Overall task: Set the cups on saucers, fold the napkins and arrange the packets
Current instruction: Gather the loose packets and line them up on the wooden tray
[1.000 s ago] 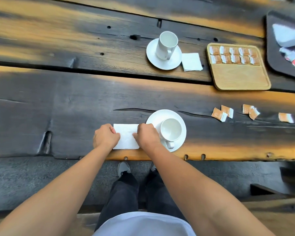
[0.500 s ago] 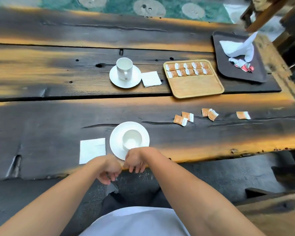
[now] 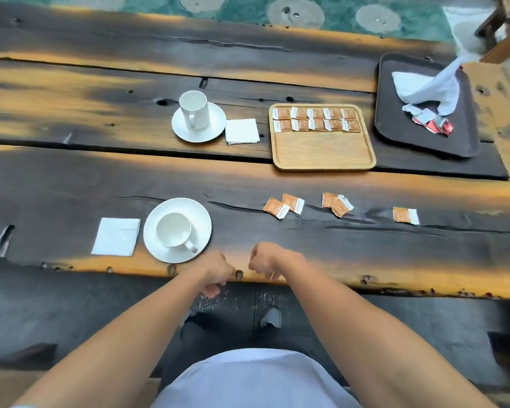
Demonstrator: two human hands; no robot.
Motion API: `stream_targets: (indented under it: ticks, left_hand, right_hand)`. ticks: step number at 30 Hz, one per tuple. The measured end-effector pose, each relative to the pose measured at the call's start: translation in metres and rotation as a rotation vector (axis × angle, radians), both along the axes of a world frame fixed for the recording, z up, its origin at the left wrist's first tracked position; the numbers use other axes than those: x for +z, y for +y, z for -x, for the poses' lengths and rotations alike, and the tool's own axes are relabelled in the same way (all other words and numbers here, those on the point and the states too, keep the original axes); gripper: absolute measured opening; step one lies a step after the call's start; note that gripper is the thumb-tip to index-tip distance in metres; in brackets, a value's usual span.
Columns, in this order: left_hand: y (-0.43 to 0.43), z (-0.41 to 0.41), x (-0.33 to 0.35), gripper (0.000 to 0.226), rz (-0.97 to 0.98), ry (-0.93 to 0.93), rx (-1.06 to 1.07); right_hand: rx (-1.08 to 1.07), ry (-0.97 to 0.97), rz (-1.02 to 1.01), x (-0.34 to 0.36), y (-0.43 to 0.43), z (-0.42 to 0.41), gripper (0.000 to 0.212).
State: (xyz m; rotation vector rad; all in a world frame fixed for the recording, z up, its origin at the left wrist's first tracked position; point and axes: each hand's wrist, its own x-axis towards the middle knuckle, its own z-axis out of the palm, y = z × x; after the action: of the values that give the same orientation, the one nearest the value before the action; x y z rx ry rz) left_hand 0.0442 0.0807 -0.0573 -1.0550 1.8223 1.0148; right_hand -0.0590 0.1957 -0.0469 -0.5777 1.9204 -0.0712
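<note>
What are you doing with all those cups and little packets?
A person is setting a table for tea. Right now the left hand and right hand hang empty at the table's near edge. Two cups sit on saucers, the near cup and the far cup, each with a folded napkin beside it. Ten orange packets are lined up on the wooden tray, and five loose packets lie on the table.
</note>
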Motion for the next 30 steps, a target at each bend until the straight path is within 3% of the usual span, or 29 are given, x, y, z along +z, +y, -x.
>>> stream_targets:
  ticks: [4,16,19,24,30]
  left_hand:
    - [0.001,0.008,0.004,0.024,0.093,0.109,0.066]
    - [-0.042,-0.024,0.006,0.023,0.221,0.149,0.040]
    - [-0.056,-0.031,0.009,0.037,0.277,0.125,-0.042]
    - [-0.100,-0.052,0.001,0.026,0.151,0.027,0.091]
    - [-0.140,-0.064,-0.016,0.058,0.301,0.409,0.203]
  right_hand:
    - [-0.007,-0.024,0.032,0.000,0.007,0.010,0.031]
    - [-0.034,-0.044,0.215,-0.008,-0.065,-0.013,0.030]
    - [-0.066,0.000,0.270,-0.011,-0.090,-0.024,0.051]
    - [-0.104,0.060,0.370,-0.018,-0.126,-0.037,0.080]
    - [-0.294,0.082,0.467,-0.030,-0.146,-0.055,0.071]
